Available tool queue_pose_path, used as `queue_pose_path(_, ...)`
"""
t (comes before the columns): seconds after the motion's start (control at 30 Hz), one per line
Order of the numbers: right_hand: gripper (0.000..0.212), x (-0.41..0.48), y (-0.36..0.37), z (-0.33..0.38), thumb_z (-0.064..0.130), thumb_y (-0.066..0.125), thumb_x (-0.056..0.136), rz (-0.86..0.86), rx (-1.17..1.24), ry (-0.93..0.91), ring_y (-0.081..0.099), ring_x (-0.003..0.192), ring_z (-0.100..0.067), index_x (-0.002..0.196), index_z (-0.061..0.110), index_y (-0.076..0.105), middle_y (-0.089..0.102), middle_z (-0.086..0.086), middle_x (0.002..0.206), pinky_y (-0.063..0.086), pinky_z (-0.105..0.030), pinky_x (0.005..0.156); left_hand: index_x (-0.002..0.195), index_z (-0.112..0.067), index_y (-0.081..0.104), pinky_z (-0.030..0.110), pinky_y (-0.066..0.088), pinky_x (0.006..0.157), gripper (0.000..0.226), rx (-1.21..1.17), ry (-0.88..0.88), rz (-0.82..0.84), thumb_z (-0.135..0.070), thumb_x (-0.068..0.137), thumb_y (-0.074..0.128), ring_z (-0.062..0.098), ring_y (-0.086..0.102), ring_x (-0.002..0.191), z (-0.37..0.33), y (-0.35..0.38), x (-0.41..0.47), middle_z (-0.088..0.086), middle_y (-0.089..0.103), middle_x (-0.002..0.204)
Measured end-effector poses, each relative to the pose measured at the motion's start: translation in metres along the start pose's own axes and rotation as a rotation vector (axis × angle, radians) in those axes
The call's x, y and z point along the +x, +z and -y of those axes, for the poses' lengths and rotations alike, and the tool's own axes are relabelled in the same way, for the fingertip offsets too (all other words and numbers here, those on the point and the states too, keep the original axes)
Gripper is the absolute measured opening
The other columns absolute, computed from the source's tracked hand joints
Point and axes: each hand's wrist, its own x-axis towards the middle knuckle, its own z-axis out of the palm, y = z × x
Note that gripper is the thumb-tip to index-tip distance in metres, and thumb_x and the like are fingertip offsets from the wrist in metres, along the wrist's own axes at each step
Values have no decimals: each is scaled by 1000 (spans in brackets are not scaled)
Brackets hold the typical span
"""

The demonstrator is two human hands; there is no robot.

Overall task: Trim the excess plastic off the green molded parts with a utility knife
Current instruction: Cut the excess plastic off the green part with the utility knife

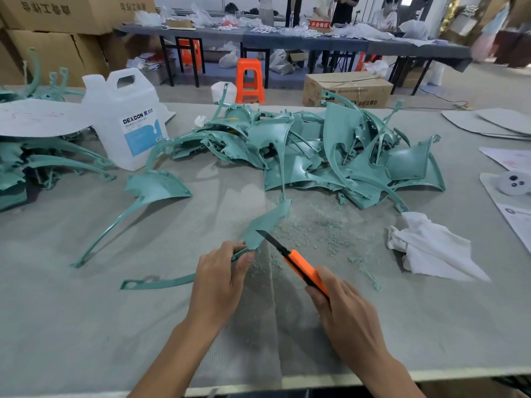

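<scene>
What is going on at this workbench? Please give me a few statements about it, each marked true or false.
1. The right hand holds an orange utility knife with its blade out. True.
2. The left hand lies flat and holds nothing. False: its fingers grip a green molded part.
3. A pile of green parts lies beyond the hands. True.
4. The white jug stands on the right. False: it stands on the left; a white cloth lies on the right.
5. Green shavings are scattered near the knife. True.

Single head-worn view, forward and down, close over table (pixel 86 326)
</scene>
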Motion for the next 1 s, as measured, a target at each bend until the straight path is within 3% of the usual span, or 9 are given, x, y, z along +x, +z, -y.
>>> queue_pose_path(0.13,29,0,0,-1,35,61,88,77,58,54,62,60,-17,115,26,54,67,7,79,43,-27,42,105,-20,62,34,40,74,53,-9,-2,3,-62,98,32,10,57,74,1,0,-1,-16,63,83)
queue_pose_path(0.27,13,2,0,-16,56,41,93,34,310,402,58,63,1,105,51,38,54,12,63,34,-19,44,105,-23,63,37,44,86,57,19,22,87,-69,95,31,9,64,90,11,-1,-3,-12,69,114)
queue_pose_path(0.37,16,1,-1,-18,57,39,94,19,302,395,59,70,2,107,50,40,60,16,74,35,-17,48,94,-29,61,29,33,94,54,127,45,179,-77,84,38,6,63,105,17,-6,-3,-15,68,119)
queue_pose_path(0.47,22,0,-2,-14,55,43,94,39,306,359,59,70,2,112,44,46,60,23,85,40,-15,49,89,-29,61,31,29,98,56,328,140,214,-82,77,45,6,63,102,16,-7,-3,-15,69,114)
queue_pose_path(0.57,22,1,-4,-15,60,41,91,36,298,383,57,58,-6,107,45,47,59,21,75,34,-18,47,101,-29,65,30,15,109,48,456,140,175,-64,77,41,8,62,107,14,-9,5,-14,68,115)
queue_pose_path(0.63,23,1,-4,-16,63,40,90,25,319,391,55,53,-8,103,46,48,58,18,69,32,-18,46,117,-31,60,34,11,112,65,501,77,269,-74,76,35,14,53,123,12,-9,12,-9,60,129)
queue_pose_path(0.7,20,0,-3,-16,61,43,90,25,342,391,54,52,-9,103,47,49,58,17,68,34,-16,45,145,-34,37,43,9,116,98,571,15,468,-94,68,27,23,28,144,10,-4,16,2,34,156)
queue_pose_path(0.77,11,-1,-2,-16,53,50,93,42,340,392,55,53,-10,102,47,50,58,16,70,36,-16,45,154,-38,13,46,9,118,109,630,-36,586,-100,65,17,27,14,149,9,2,18,6,12,165)
queue_pose_path(1.0,12,-4,-1,-13,46,55,88,133,303,333,55,54,-12,99,43,51,58,15,70,40,-19,49,155,-38,23,42,24,116,106,471,-105,473,-97,69,6,20,31,146,8,-7,26,2,30,162)
